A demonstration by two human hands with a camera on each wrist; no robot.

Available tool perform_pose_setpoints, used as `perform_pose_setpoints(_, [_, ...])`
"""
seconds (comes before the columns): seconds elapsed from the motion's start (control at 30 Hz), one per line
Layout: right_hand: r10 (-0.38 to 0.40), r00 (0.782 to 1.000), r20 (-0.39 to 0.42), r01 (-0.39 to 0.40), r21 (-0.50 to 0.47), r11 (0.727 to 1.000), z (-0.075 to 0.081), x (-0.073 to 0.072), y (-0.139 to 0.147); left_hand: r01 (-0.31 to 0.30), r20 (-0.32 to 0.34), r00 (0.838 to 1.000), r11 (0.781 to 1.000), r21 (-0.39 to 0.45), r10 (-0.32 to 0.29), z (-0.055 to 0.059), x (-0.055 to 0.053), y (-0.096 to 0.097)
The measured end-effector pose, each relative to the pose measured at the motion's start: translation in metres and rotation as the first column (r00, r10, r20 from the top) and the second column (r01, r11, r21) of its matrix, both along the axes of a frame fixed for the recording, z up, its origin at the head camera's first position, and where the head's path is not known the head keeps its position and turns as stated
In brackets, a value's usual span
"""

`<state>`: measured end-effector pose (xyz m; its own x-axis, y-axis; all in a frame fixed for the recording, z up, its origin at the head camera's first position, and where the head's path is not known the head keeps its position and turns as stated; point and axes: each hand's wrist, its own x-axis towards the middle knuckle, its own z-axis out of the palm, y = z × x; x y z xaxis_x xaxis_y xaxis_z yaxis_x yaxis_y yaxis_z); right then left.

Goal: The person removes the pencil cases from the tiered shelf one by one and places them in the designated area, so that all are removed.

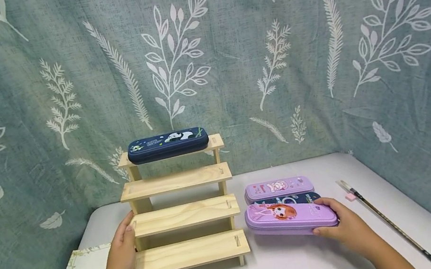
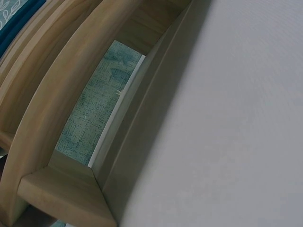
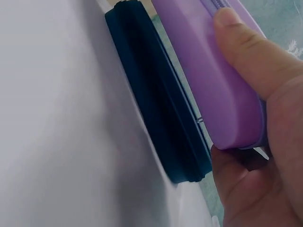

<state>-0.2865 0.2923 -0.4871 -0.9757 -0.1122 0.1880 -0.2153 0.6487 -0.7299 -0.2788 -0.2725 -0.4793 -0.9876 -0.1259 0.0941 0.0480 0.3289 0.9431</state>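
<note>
The purple pencil case (image 1: 290, 217), with a red-haired girl on its lid, is held clear of the tabletop (image 1: 290, 265), to the right of the tiered wooden stand (image 1: 191, 254) and just above the navy space-print pencil case (image 1: 308, 196). The right hand (image 1: 344, 225) pinches it by its right end only, the thumb along the side with its tip beside the zip (image 3: 218, 4). The left hand (image 1: 122, 249) touches the left side of the stand; part of its fingers is hidden, so one cannot tell whether they curl round the wood. The purple case looks like a moulded shell, probably light and fairly stiff, with a little give in the lid under a hard squeeze. Its smooth, rounded walls might slip under a loose pinch, though it seems hardly fragile. Held at one end, it may let its far end droop, more so if anything is inside; the contents cannot be seen. A hold across the narrow width, nearer the middle and below the zip seam, would likely balance it better and spare the raised picture.
</note>
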Motion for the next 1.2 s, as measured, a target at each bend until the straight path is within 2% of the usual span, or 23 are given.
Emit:
perform_pose_setpoints(0.2, [0.011,1.0,0.03,-0.01,-0.02,1.0,-0.007,0.002,0.003,0.003,-0.011,1.0,1.0,-0.005,-0.003,-0.001,-0.001,-0.003])
perform_pose_setpoints(0.4, [0.038,0.998,0.039,-0.038,0.0,0.999,-0.011,0.002,0.003,-0.006,-0.031,0.999,1.0,-0.005,0.006,0.001,-0.002,-0.003])
perform_pose_setpoints(0.87, [0.061,0.998,0.01,-0.062,0.094,0.994,-0.021,0.003,0.007,-0.018,-0.014,1.0,1.0,-0.001,0.018,0.003,-0.001,0.0])
perform_pose_setpoints(1.2, [0.055,0.997,0.049,-0.06,0.116,0.991,-0.028,0.002,0.014,-0.015,-0.01,1.0,1.0,-0.001,0.015,0.002,0.001,0.001])
